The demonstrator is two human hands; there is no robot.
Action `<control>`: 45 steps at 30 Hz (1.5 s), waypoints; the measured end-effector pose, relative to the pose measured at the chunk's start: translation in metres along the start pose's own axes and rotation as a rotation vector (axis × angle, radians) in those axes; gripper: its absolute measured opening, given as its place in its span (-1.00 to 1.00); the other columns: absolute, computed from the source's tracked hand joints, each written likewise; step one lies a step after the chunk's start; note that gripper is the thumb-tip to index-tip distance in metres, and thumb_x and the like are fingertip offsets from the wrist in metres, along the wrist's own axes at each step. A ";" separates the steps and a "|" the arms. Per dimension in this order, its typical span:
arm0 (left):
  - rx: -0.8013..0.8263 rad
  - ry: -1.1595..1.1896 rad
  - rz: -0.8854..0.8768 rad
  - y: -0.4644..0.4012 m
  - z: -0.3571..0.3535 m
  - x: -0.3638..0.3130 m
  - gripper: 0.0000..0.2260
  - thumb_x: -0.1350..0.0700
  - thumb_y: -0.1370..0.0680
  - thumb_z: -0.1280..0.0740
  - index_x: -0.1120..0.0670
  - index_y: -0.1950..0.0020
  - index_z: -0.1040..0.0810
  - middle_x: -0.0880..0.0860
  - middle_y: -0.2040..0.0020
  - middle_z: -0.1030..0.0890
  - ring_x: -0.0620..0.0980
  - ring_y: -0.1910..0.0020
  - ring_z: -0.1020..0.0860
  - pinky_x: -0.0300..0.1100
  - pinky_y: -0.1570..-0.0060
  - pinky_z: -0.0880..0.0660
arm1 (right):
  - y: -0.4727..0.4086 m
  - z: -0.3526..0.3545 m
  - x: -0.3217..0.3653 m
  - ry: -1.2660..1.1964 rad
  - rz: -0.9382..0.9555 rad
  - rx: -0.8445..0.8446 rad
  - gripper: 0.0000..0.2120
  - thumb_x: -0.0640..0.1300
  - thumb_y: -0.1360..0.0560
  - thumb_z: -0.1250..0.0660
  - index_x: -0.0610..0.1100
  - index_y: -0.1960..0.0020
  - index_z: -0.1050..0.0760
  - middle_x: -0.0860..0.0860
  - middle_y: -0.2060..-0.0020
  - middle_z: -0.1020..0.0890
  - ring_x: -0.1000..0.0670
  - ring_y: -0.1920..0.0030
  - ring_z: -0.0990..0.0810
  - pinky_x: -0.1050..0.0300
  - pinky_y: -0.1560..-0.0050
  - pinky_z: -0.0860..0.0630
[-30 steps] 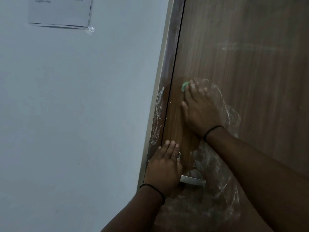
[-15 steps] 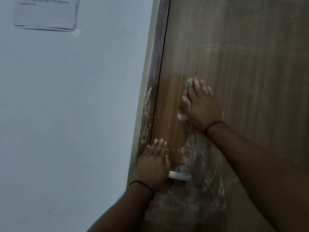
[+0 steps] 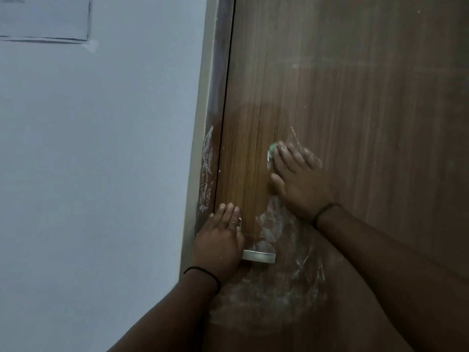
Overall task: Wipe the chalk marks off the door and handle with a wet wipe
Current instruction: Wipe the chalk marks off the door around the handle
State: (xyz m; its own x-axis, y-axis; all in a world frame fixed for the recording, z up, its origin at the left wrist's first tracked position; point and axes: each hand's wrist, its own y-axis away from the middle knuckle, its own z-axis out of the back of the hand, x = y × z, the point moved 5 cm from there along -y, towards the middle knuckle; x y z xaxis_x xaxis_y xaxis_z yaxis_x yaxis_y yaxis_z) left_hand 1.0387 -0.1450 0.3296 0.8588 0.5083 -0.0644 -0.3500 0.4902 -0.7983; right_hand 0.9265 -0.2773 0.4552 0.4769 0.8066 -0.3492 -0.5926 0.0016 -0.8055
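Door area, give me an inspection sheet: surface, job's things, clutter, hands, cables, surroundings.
Surface: door, a darker wiped patch left of the right hand; chalk remains around and below the handle.
Job's things: green wipe under the right fingers.
Clutter: nothing seen.
Hands: right hand flat, pressing the wipe; left hand flat at the door edge, covering the handle's near end.
Cables: nothing seen.
Surroundings: chalked frame, wall, taped paper.
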 end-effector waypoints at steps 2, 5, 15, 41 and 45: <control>-0.012 0.000 0.016 0.001 0.000 0.000 -0.53 -0.02 -0.65 0.02 0.02 -0.57 -0.12 -0.03 -0.57 -0.14 -0.08 -0.56 -0.03 -0.15 -0.50 0.01 | -0.026 0.006 0.015 -0.048 -0.035 -0.006 -0.42 0.12 -0.65 0.17 -0.13 -0.58 0.09 -0.05 -0.58 0.05 0.00 -0.57 0.15 -0.04 -0.55 0.17; -0.006 0.008 0.020 0.001 0.001 -0.001 -0.53 -0.02 -0.64 -0.01 0.03 -0.56 -0.15 -0.02 -0.56 -0.17 -0.07 -0.55 -0.05 -0.14 -0.50 -0.01 | -0.018 -0.007 0.046 -0.050 0.044 0.039 -0.42 0.13 -0.64 0.18 -0.13 -0.58 0.11 -0.05 -0.58 0.07 -0.01 -0.57 0.17 -0.04 -0.55 0.17; 0.018 -0.036 0.007 0.000 0.001 -0.001 -0.52 -0.03 -0.65 0.03 0.02 -0.57 -0.09 -0.02 -0.57 -0.13 -0.07 -0.56 -0.02 -0.14 -0.50 0.02 | -0.013 -0.001 0.008 -0.059 -0.083 -0.008 -0.44 0.10 -0.65 0.14 -0.11 -0.58 0.07 -0.03 -0.58 0.04 0.01 -0.57 0.13 -0.04 -0.55 0.16; 0.061 -0.057 0.020 -0.004 0.006 -0.005 -0.53 -0.01 -0.65 0.03 0.07 -0.55 -0.16 0.01 -0.56 -0.19 -0.05 -0.55 -0.09 -0.12 -0.51 -0.07 | 0.000 0.018 -0.032 -0.071 -0.145 0.047 -0.45 0.08 -0.67 0.17 -0.12 -0.58 0.12 -0.04 -0.58 0.08 -0.01 -0.57 0.15 -0.04 -0.55 0.20; 0.043 -0.018 0.044 0.006 0.002 -0.007 -0.53 -0.01 -0.66 0.06 0.07 -0.56 -0.11 0.04 -0.57 -0.14 -0.02 -0.56 -0.06 -0.10 -0.52 -0.04 | -0.014 0.021 -0.016 -0.158 -0.179 0.052 -0.43 0.09 -0.66 0.15 -0.15 -0.58 0.12 -0.08 -0.58 0.09 -0.05 -0.57 0.15 -0.06 -0.55 0.23</control>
State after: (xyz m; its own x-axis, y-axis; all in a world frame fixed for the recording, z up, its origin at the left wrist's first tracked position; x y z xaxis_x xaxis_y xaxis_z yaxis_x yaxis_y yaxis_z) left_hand 1.0298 -0.1444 0.3267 0.8356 0.5423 -0.0873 -0.4029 0.4970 -0.7686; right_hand 0.9141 -0.2779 0.4821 0.4725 0.8731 -0.1204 -0.5420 0.1801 -0.8209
